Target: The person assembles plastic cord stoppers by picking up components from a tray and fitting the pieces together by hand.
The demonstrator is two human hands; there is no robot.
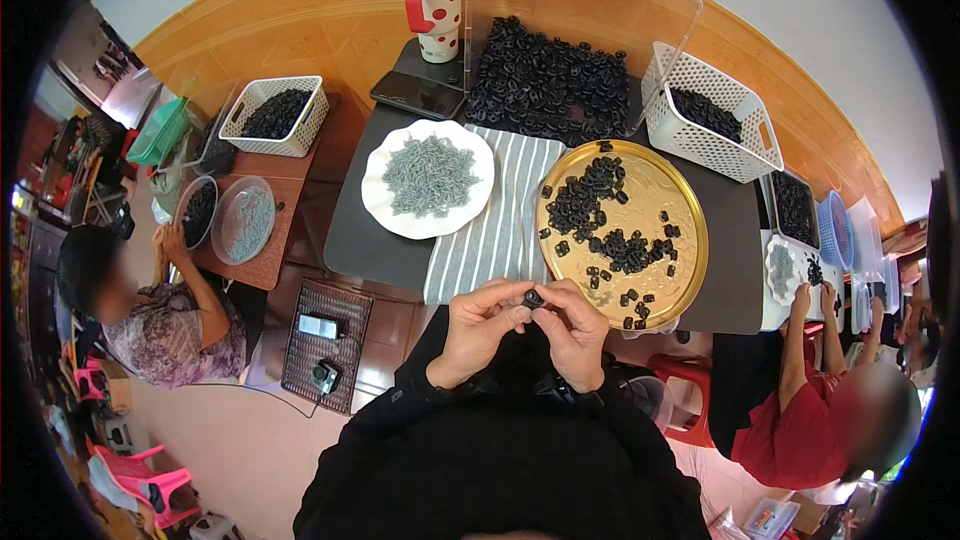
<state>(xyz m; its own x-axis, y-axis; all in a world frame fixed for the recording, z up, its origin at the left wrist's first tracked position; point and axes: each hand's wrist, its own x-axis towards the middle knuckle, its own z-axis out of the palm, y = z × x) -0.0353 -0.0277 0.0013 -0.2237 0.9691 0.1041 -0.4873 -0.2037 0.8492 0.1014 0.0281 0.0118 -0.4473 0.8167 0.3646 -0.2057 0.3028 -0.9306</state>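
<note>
Just in front of the table's near edge, my left hand (474, 332) and my right hand (574, 336) meet, both closed, their fingertips pinching one small black plastic part (533, 297). Its finer shape is too small to make out. To the right of my hands a round gold tray (655, 180) carries many similar black parts (625, 251), heaped and scattered. On the left, a white scalloped plate (376, 192) bears a pile of small grey metal pieces (432, 176), perhaps springs. A grey-and-white striped cloth (480, 262) lies between plate and tray.
A clear-walled bin (545, 85) of black parts stands at the back, beside a white basket (735, 100). A phone (418, 94) and a red-lidded tumbler (436, 15) are at the back left. Co-workers sit at side tables, one left (170, 325), one in red right (800, 430).
</note>
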